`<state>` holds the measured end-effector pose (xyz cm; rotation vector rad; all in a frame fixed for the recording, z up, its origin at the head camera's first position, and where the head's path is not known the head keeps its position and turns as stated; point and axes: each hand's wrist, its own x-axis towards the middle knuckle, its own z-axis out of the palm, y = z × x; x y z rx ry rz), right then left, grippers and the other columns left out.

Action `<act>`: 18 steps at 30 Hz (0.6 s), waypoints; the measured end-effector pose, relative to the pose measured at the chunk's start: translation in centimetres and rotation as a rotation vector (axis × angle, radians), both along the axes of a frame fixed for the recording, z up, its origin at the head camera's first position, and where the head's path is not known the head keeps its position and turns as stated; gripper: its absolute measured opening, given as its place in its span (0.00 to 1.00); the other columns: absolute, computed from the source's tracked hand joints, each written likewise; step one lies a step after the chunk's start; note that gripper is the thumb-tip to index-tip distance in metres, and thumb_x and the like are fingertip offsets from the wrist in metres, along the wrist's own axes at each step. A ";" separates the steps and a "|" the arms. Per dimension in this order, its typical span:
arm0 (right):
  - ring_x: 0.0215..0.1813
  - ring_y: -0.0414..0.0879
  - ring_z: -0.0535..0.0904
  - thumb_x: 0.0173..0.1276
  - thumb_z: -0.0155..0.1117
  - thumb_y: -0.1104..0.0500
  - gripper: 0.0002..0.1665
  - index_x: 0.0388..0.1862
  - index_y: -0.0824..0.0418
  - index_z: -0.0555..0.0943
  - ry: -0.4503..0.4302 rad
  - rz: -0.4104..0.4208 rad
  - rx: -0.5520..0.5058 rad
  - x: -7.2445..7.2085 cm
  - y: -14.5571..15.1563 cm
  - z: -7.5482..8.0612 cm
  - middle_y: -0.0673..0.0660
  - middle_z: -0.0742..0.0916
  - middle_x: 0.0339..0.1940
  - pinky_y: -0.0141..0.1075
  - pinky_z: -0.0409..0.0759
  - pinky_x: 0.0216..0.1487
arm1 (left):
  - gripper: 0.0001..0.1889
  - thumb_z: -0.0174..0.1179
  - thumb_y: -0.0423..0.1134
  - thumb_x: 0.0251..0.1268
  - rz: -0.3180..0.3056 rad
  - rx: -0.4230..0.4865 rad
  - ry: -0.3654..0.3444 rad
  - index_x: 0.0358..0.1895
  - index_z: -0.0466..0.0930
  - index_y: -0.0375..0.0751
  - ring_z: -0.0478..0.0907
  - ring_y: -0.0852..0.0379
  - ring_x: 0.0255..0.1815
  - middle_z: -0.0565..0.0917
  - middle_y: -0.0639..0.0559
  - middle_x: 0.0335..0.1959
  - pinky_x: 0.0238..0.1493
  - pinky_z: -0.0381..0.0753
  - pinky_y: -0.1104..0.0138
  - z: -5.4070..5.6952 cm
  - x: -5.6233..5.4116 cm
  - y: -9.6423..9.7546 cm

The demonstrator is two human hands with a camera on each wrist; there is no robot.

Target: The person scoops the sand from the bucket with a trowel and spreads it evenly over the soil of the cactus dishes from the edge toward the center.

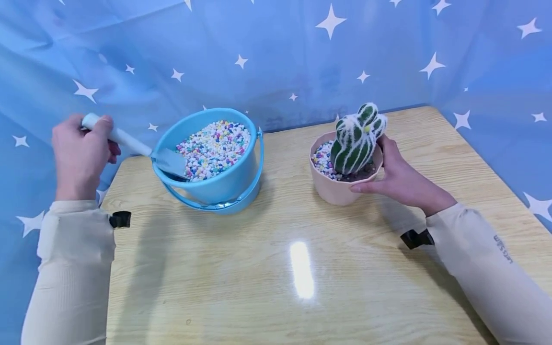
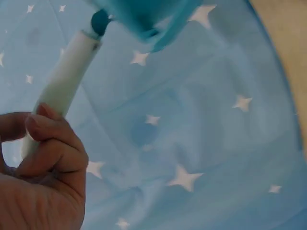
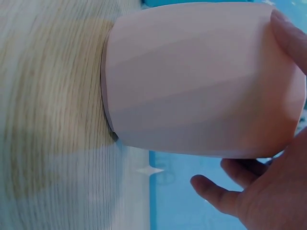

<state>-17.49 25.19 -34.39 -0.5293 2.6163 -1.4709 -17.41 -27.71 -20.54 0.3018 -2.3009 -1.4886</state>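
Observation:
My left hand (image 1: 82,155) grips the pale handle of a small blue shovel (image 1: 131,142) above the left table edge. The shovel's blade dips into a light-blue bucket (image 1: 241,179), against colourful pebbles (image 1: 217,148); its tip is hidden. In the left wrist view, thumb and fingers curl round the handle (image 2: 67,72). My right hand (image 1: 403,179) holds the right side of a pink flowerpot (image 1: 334,191), thumb at the front rim. A green cactus with white fuzzy stripes (image 1: 353,148) stands in it, leaning right. Pebbles cover the pot's left part; dark soil shows at the right.
Both containers stand on a light wooden table (image 1: 241,278), bucket left of pot. The bucket's handle (image 1: 220,206) hangs down at its front. Behind the table hangs a blue cloth with white stars (image 1: 280,57).

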 end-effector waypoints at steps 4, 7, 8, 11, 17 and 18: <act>0.77 0.57 0.40 0.55 0.80 0.54 0.74 0.80 0.50 0.32 -0.010 -0.007 0.018 0.1 0.2 0.1 0.61 0.46 0.77 0.62 0.45 0.71 | 0.14 0.56 0.43 0.73 -0.028 0.261 0.067 0.44 0.73 0.32 0.73 0.57 0.16 0.79 0.47 0.22 0.16 0.74 0.71 -2.3 0.5 -1.0; 0.78 0.54 0.39 0.56 0.79 0.54 0.73 0.80 0.47 0.32 -0.034 0.000 0.015 0.1 0.4 0.2 0.58 0.45 0.78 0.61 0.44 0.72 | 0.13 0.56 0.42 0.74 -0.030 0.395 0.118 0.43 0.73 0.31 0.72 0.56 0.17 0.78 0.45 0.22 0.16 0.72 0.71 -3.4 0.8 -1.3; 0.78 0.53 0.38 0.57 0.79 0.55 0.72 0.80 0.45 0.32 -0.046 0.004 0.007 0.0 0.5 0.2 0.57 0.44 0.79 0.61 0.44 0.72 | 0.13 0.56 0.41 0.74 -0.029 0.418 0.131 0.42 0.74 0.31 0.71 0.56 0.16 0.78 0.45 0.22 0.16 0.72 0.71 -3.7 0.8 -1.2; 0.78 0.50 0.38 0.59 0.77 0.57 0.71 0.80 0.43 0.32 -0.077 0.016 -0.028 0.0 0.7 0.1 0.53 0.44 0.80 0.61 0.42 0.72 | 0.12 0.56 0.39 0.74 -0.040 0.437 0.147 0.40 0.73 0.31 0.71 0.56 0.16 0.78 0.45 0.20 0.17 0.71 0.70 -4.2 0.6 -0.6; 0.78 0.55 0.43 0.58 0.77 0.59 0.70 0.80 0.46 0.34 -0.082 0.010 -0.067 0.1 0.5 -0.1 0.55 0.47 0.79 0.62 0.44 0.72 | 0.12 0.53 0.40 0.76 -0.085 0.484 0.099 0.45 0.73 0.30 0.73 0.58 0.17 0.78 0.46 0.21 0.19 0.75 0.73 -5.3 0.4 0.8; 0.78 0.55 0.43 0.58 0.78 0.59 0.70 0.80 0.47 0.34 -0.073 0.008 -0.067 0.1 0.3 -0.1 0.56 0.47 0.79 0.61 0.44 0.72 | 0.13 0.52 0.40 0.76 -0.089 0.497 0.094 0.45 0.73 0.30 0.73 0.58 0.17 0.78 0.46 0.21 0.18 0.75 0.73 -5.5 0.4 0.9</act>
